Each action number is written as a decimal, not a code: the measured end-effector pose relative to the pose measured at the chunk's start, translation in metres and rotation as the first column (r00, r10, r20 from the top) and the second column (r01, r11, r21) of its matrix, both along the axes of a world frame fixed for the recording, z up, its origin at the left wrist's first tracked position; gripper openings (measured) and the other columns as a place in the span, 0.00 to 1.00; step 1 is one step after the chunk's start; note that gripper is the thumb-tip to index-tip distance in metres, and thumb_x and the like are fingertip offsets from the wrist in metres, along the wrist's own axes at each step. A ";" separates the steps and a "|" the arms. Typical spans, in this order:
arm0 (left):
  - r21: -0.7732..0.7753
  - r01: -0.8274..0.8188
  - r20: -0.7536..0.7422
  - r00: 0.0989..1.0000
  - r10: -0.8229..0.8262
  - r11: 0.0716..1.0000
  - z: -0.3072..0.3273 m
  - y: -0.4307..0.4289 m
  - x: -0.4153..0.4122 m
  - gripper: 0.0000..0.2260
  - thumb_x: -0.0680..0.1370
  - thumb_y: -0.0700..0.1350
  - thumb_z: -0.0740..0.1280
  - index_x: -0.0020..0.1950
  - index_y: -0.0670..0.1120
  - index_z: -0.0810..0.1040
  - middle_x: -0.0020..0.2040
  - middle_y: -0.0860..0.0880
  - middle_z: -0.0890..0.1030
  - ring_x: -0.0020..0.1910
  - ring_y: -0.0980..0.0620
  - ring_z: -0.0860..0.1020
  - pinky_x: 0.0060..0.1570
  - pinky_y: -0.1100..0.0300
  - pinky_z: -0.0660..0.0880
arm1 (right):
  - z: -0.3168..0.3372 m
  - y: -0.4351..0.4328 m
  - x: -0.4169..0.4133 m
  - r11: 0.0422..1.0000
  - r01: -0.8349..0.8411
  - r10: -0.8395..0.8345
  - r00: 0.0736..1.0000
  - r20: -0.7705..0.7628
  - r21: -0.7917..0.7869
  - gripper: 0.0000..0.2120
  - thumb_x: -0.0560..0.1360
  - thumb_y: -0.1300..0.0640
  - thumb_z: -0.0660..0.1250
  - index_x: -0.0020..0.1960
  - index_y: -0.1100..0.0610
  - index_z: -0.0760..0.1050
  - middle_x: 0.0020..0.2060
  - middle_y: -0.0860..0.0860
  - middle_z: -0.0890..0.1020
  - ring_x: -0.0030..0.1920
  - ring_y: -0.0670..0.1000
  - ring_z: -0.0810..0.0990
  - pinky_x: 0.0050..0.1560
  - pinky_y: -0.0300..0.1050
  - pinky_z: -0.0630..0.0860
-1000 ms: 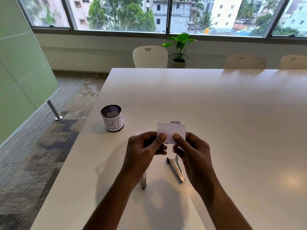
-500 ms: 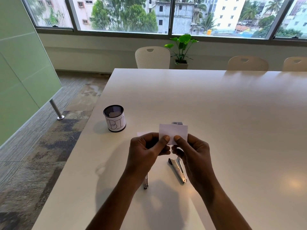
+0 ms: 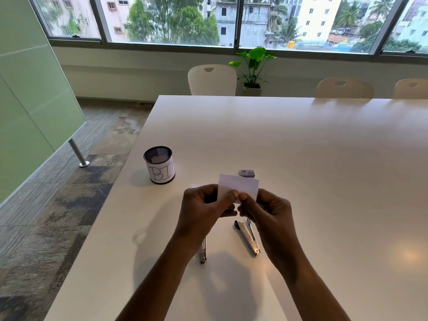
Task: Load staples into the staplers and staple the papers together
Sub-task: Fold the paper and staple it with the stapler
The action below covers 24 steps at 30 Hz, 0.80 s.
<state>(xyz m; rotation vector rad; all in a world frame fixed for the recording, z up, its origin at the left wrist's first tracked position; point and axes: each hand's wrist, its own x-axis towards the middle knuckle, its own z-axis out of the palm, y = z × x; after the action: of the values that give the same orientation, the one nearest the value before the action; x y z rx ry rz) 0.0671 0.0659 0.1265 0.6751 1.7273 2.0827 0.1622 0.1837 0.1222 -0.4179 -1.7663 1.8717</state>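
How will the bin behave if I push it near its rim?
The bin is probably light: mesh wall, only a small thing inside. It looks about as wide as tall, so it may slide rather than tip. The glossy table likely helps that.

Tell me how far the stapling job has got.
Done: nothing that shows; whether the staplers are loaded cannot be told. In hand: the left hand and the right hand both pinch the small white paper above the table. Left: the left stapler and the right stapler lie on the table with no hand on them, the staple box beyond; stapling is not yet done.
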 end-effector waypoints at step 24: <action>-0.407 -0.631 -0.628 0.718 0.299 0.660 -0.102 -0.035 -0.105 0.08 0.77 0.45 0.72 0.53 0.44 0.87 0.50 0.46 0.87 0.51 0.45 0.84 0.55 0.57 0.78 | 0.029 0.010 -0.109 0.999 0.009 -0.008 1.000 -0.027 0.039 0.04 0.78 0.60 0.70 0.49 0.54 0.83 0.38 0.51 0.85 0.37 0.48 0.81 0.40 0.41 0.79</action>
<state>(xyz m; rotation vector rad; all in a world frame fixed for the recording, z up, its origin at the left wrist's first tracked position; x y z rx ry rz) -0.0376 0.0310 0.0242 0.6317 2.9925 1.4871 0.0535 0.1940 0.1517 -0.3827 -1.7779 1.8250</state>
